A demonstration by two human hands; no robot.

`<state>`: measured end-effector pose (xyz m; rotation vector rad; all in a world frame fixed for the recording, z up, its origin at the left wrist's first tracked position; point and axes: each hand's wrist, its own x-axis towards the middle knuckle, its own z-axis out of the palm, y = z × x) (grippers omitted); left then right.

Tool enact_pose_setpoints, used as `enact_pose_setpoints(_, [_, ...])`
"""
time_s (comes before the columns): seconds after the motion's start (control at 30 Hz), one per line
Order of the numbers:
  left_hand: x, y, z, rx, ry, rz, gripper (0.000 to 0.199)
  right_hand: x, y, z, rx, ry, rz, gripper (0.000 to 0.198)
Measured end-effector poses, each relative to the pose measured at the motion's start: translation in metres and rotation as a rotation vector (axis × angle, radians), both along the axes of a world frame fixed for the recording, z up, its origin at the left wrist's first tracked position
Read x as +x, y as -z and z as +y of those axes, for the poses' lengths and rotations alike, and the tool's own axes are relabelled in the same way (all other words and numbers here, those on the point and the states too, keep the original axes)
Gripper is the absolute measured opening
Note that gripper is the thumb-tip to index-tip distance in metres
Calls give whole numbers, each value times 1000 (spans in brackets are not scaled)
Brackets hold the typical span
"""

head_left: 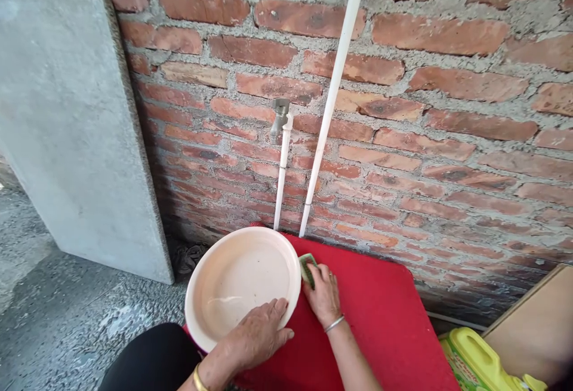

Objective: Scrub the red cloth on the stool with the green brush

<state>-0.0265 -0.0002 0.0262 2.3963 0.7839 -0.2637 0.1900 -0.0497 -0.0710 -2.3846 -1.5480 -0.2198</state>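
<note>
Bowl (242,283) sits low centre on the red counter (380,313), left hand (255,337) spread on its rim, right hand (323,295) apparently gripping a sponge (307,265) outside it. Scrubbing seems underway; next, bring the sponge into the bowl.

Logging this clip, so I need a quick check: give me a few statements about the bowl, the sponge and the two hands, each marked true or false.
1. The left hand rests on the rim of the cream bowl. True.
2. The right hand holds a green sponge beside the bowl. True.
3. The bowl stands on a blue surface. False: it stands on a red surface.
4. Water is running from the tap. False: no stream shows below it.
5. A yellow jug stands at the lower right. True.
6. The wall behind is tiled. False: it is a bare brick wall.
</note>
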Motion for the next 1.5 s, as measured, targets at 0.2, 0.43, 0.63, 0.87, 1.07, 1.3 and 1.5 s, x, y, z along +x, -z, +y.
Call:
enact_pose_setpoints(0.2, [-1,1,0,9,-5,-23,58,31,-1,14,-69,23,-8,47])
enact_pose_setpoints(0.43, [-1,14,2,22,-11,11,59,162,-22,-67,-144,496,-21,45])
enact_pose_setpoints(0.63, [0,16,3,27,-7,-3,59,204,-31,-151,-136,817,-25,52])
enact_pose_setpoints(0.87, [0,9,5,20,15,7,60,83,10,-145,181,221,-39,41])
enact_pose_setpoints(1.07, [-2,7,6,0,12,-82,58,-34,40,-122,145,-90,-119,59])
enact_pose_setpoints(1.3, [-1,9,6,6,30,-88,60,38,28,-185,102,307,-172,41])
enact_pose_setpoints(1.5, [-1,9,6,24,36,-71,59,16,33,-199,171,292,-151,41])
